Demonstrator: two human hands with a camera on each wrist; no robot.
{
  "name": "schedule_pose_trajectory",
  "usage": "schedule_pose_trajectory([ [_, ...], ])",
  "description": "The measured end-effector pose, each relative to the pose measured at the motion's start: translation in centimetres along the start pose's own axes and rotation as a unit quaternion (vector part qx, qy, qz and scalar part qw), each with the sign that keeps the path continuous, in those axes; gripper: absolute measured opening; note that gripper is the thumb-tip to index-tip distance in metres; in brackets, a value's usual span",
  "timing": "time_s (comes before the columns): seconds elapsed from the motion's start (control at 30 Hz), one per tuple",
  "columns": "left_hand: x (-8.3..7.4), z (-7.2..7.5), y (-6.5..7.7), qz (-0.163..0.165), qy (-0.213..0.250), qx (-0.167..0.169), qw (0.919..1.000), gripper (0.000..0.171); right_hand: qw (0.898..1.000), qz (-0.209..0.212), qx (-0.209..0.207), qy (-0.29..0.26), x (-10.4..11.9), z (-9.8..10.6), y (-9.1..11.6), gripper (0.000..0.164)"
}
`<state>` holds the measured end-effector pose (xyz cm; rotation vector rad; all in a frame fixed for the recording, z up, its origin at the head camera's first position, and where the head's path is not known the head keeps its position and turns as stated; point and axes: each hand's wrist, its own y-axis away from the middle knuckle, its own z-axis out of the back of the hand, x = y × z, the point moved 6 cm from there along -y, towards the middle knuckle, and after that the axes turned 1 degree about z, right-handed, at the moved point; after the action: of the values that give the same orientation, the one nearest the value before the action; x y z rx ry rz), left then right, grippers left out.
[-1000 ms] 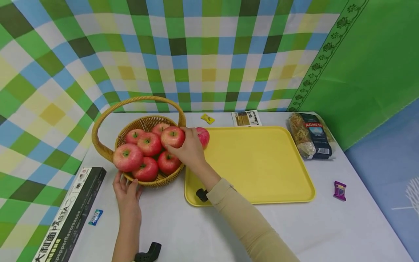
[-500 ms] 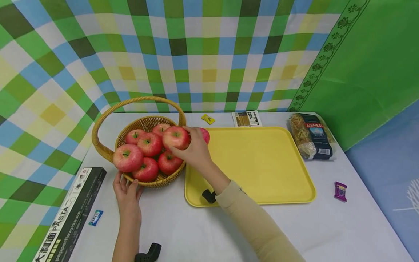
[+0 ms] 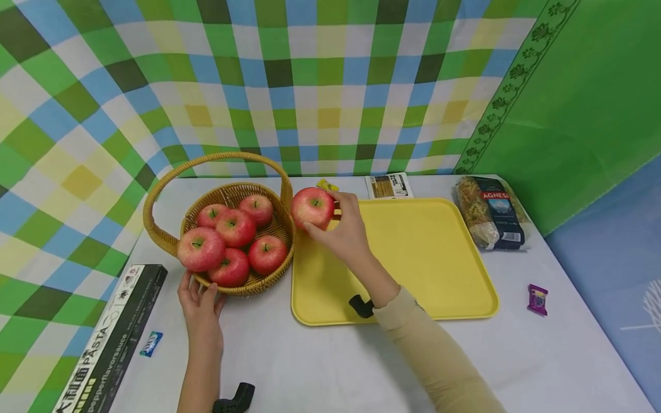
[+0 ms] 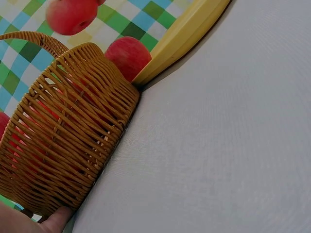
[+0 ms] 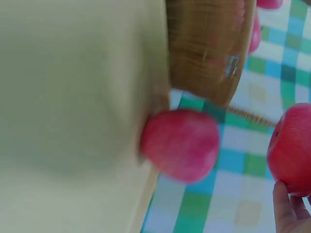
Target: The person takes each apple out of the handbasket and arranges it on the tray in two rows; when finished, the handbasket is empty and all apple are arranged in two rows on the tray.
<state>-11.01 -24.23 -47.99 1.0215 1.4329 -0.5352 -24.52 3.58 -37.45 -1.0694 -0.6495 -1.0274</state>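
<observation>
My right hand (image 3: 343, 229) holds a red apple (image 3: 312, 207) between thumb and fingers, above the back left corner of the yellow tray (image 3: 413, 258). It shows raised in the left wrist view too. Another apple (image 4: 129, 57) lies at the tray's corner beside the basket, hidden in the head view behind the held one. Several apples (image 3: 236, 228) fill the wicker basket (image 3: 250, 287), whose tall handle (image 3: 227, 155) arches over them. My left hand (image 3: 198, 304) rests against the basket's front left wall, its thumb (image 4: 58, 219) low on the weave.
A long pasta box (image 3: 111, 338) and a blue wrapped sweet (image 3: 151, 344) lie left. Behind the tray are a yellow sweet (image 3: 327, 184) and a printed card (image 3: 389, 186). A pasta bag (image 3: 490, 212) and a purple sweet (image 3: 537, 299) lie right.
My right hand has lifted an apple out of the basket and carried it right, over the tray's corner. The left hand has stayed at the basket.
</observation>
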Motion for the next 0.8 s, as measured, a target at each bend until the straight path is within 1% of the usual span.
schedule_pose_trajectory([
  [0.07, 0.0, -0.1, 0.0, 0.001, 0.001, 0.002, 1.0, 0.063, 1.0, -0.002, -0.016, -0.006, -1.0, 1.2, -0.2, 0.07],
  [0.13, 0.0, -0.2, -0.1, 0.005, 0.0, 0.001, 1.0, 0.063, 1.0, -0.012, -0.029, -0.003, -2.2, 2.3, -0.3, 0.071],
  [0.23, 0.1, -0.1, -0.1, 0.01, -0.001, 0.0, 1.0, 0.062, 0.998, -0.043, -0.038, 0.013, -4.3, 3.7, -0.5, 0.071],
  [0.4, 0.1, 0.0, -0.1, 0.012, 0.0, -0.004, 0.9999, 0.062, 0.993, -0.096, -0.035, 0.059, -7.7, 5.2, -0.3, 0.072],
  [0.5, 0.0, 0.2, -0.1, 0.009, 0.0, -0.004, 1.0, 0.062, 0.99, -0.113, -0.025, 0.086, -8.9, 5.5, -0.2, 0.073],
  [0.67, 0.1, 0.2, -0.1, 0.01, 0.001, -0.005, 0.9999, 0.062, 0.984, -0.125, -0.008, 0.129, -10.4, 5.6, -0.3, 0.074],
  [0.8, 0.2, 0.1, -0.1, 0.014, 0.003, -0.007, 0.9999, 0.061, 0.98, -0.14, 0.014, 0.139, -11.1, 5.2, -0.4, 0.075],
])
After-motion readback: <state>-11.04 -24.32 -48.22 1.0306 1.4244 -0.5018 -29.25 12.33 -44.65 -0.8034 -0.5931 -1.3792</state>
